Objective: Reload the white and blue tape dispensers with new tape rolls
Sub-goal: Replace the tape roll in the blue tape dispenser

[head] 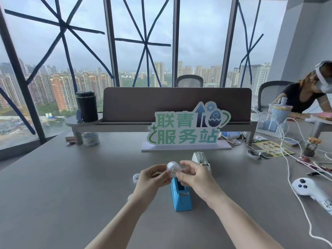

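- Above the grey counter (71,186), both hands meet over the blue tape dispenser (181,196), which stands on the counter pointing toward the person.
- Left hand (150,180) and right hand (194,177) are curled, fingertips pinching a clear tape roll (172,168) between them.
- Just behind the right hand sits the white tape dispenser (201,159).
- Left of the hands, a white ring (136,177) lies on the counter.
- Further back stands a green sign (186,126).
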{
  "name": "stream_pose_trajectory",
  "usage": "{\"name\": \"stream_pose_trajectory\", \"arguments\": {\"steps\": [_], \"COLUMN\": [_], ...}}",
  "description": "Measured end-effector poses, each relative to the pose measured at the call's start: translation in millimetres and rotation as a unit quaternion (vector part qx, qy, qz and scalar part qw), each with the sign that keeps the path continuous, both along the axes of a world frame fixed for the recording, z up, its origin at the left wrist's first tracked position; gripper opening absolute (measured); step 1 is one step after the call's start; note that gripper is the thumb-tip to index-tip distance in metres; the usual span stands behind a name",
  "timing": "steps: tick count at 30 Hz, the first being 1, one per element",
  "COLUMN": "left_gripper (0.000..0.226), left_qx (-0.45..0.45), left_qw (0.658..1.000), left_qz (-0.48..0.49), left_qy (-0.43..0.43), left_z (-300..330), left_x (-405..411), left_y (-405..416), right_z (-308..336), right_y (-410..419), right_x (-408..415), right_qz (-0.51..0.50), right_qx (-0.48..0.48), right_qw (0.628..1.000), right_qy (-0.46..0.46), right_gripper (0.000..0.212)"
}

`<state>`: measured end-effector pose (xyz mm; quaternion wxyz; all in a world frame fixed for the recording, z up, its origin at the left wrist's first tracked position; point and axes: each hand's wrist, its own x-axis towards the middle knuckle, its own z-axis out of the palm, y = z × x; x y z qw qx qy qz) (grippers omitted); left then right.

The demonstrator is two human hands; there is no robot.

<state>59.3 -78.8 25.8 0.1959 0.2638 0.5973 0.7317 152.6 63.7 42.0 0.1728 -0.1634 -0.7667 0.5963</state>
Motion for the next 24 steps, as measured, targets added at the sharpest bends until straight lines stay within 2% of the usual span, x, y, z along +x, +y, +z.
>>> {"name": "stream_pose_trajectory", "arguments": {"steps": [2, 4, 6, 11, 14, 17, 20, 24], "left_gripper": [0.018, 0.013, 0.012, 0.019, 0.035, 0.039, 0.050, 0.049], "left_qx": [-0.006, -0.041, -0.060, -0.045, -0.053, -0.062, -0.112, -0.196], "left_qw": [0.998, 0.992, 0.986, 0.991, 0.991, 0.993, 0.983, 0.955], "left_qz": [0.046, 0.093, 0.107, 0.069, 0.067, 0.037, -0.017, 0.011], "left_qy": [0.033, 0.075, 0.114, 0.108, 0.103, 0.092, 0.146, 0.224], "left_z": [-0.1, -2.6, -8.2, -14.2, -14.3, -12.7, -14.4, -10.3], "left_x": [4.0, 7.0, 6.9, 3.9, 0.4, -2.9, -6.0, -5.5], "left_y": [4.7, 10.2, 14.7, 15.9, 15.0, 11.9, 11.6, 17.6], "right_z": [-2.3, -3.8, -3.9, 2.5, 3.9, 0.6, -1.5, -5.9], "right_y": [-6.4, -9.7, -8.6, -0.3, 5.8, 13.7, 16.5, 20.1], "right_x": [0.5, -0.2, -2.0, -0.6, 0.2, 1.0, 3.4, 1.5], "right_qz": [0.002, 0.009, 0.009, 0.003, 0.011, 0.028, 0.071, 0.065], "right_qx": [-0.081, -0.112, -0.118, -0.094, -0.072, -0.014, 0.041, 0.067], "right_qw": [0.997, 0.993, 0.992, 0.995, 0.997, 0.999, 0.995, 0.992], "right_qy": [0.018, 0.032, 0.037, 0.031, 0.019, -0.021, -0.062, -0.082], "right_gripper": [0.035, 0.024, 0.027, 0.023, 0.016, 0.026, 0.034, 0.031]}}
